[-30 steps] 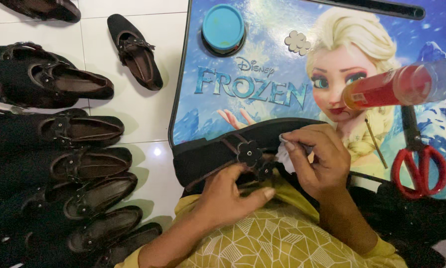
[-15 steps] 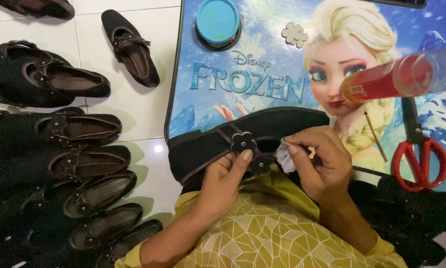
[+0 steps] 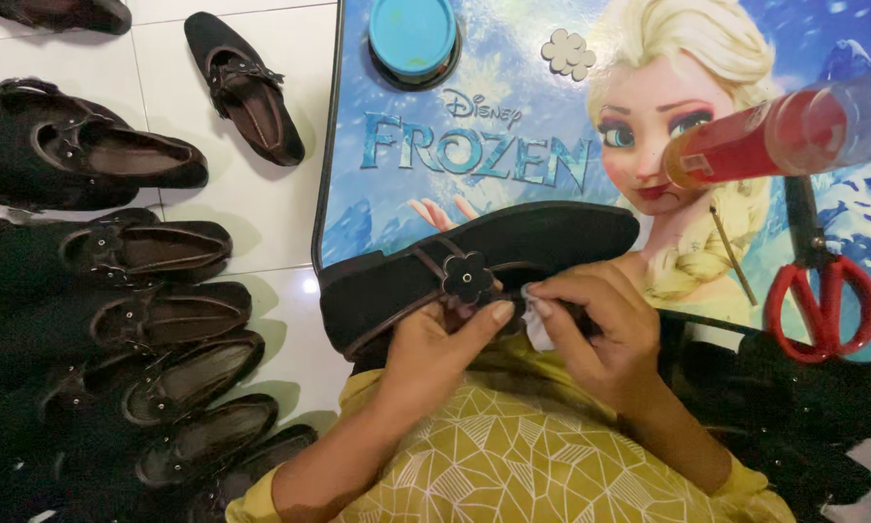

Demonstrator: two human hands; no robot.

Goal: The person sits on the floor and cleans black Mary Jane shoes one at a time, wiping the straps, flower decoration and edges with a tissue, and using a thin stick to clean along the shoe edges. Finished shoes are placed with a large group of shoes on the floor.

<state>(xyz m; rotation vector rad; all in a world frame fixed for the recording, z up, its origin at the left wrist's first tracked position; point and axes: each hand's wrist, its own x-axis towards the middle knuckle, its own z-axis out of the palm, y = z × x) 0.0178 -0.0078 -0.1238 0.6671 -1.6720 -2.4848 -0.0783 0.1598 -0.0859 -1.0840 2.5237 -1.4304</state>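
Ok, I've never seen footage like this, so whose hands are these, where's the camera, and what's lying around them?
The camera sits on the person's head and looks down, so the two bare hands are the wearer's own. The left hand steadies a black shoe with a flower-shaped ornament on its strap. The right hand pinches a small white scrap against that shoe. The shoe rests on the edge of a low table with a cartoon print. On the table lie a blue round lid, a grey flower-shaped piece and red-handled scissors. Rows of dark shoes stand on the white tiled floor.
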